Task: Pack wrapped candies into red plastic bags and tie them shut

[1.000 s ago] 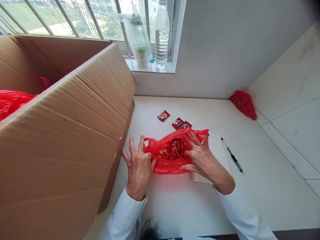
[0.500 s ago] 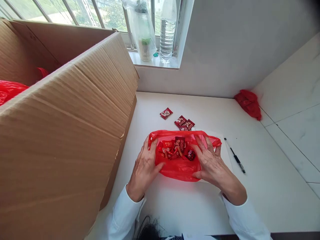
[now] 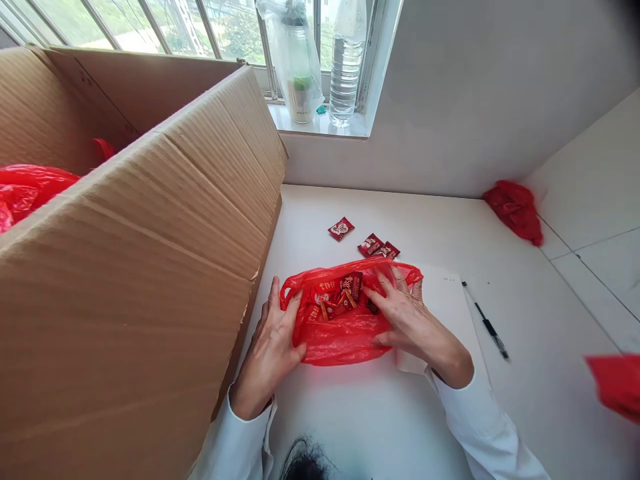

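Observation:
A thin red plastic bag (image 3: 340,343) lies with its mouth open toward me, and several small wrapped sweets (image 3: 337,307) in red and dark red show inside. My left hand (image 3: 267,350) holds the bag's left side, fingers spread along the rim and thumb against the front. My right hand (image 3: 407,317) grips the right side, with some fingers reaching inside the mouth and partly covering the sweets. Just beyond the bag lie a few dark red sachets (image 3: 371,245), partly hidden by its rim, and a single sachet (image 3: 341,229) sits apart to their left.
A large cardboard box (image 3: 165,267) with red plastic inside fills the left. White paper (image 3: 450,300) and a black pen (image 3: 493,330) lie right of the bag. A red bundle (image 3: 514,210) sits in the back corner. A blurred red item (image 3: 617,383) enters at the right edge.
The bag and both hands have shifted left, uncovering more of the paper. The bag's left side is tilted lower. A red item has appeared at the right edge. The view has turned slightly.

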Motion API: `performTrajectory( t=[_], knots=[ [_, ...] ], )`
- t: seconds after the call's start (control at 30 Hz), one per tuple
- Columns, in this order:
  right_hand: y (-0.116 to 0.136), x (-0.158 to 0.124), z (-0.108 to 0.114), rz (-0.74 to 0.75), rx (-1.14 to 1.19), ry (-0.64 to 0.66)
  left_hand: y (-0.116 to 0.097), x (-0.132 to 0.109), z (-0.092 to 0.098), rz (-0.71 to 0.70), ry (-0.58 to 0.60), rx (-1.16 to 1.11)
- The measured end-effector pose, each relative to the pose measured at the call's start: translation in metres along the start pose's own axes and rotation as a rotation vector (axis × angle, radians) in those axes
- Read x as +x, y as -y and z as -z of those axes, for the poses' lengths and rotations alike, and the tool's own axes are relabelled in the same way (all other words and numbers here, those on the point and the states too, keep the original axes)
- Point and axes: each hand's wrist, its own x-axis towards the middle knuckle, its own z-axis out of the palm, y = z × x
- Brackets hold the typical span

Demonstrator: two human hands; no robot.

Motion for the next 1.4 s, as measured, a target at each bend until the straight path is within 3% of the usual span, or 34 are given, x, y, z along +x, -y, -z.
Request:
performTrajectory(
  t=[0.07,0.2,0.27,0.43,0.57,0.73,0.83,0.97,1.2,1.33,1.4],
  knots=[
    [0.004,0.004,-0.001,0.033,-0.015,-0.074,0.004,-0.001,-0.005,0.017,-0.035,-0.014],
    [0.020,0.017,-0.002,0.077,0.040,-0.340,0.001,0.007,-0.012,0.068,-0.241,-0.065],
    [0.028,0.023,-0.005,0.075,0.083,-0.394,-0.002,0.012,-0.014,0.092,-0.314,-0.065],
    [0.039,0.038,-0.019,0.053,0.067,-0.315,-0.001,0.010,-0.018,0.091,-0.332,-0.050],
    [0.041,0.050,-0.027,0.059,0.076,-0.316,0.009,-0.002,-0.023,0.083,-0.228,0.012],
    [0.041,0.065,-0.030,0.217,0.125,-0.249,0.016,-0.012,-0.029,0.129,-0.114,0.083],
    [0.036,0.064,-0.030,0.250,0.161,-0.206,0.016,-0.014,-0.028,0.162,-0.090,0.097],
    [0.029,0.050,-0.026,0.190,0.254,-0.241,0.010,-0.014,-0.024,0.188,-0.056,0.085],
    [0.015,0.017,0.001,0.155,0.581,-0.173,0.001,-0.016,-0.017,0.170,-0.022,0.003],
    [0.001,0.005,0.029,0.103,0.801,-0.153,0.004,-0.018,-0.018,0.130,-0.120,-0.079],
    [-0.005,0.010,0.032,0.042,0.919,-0.188,0.007,-0.019,-0.021,0.103,-0.176,-0.100]
  ],
)
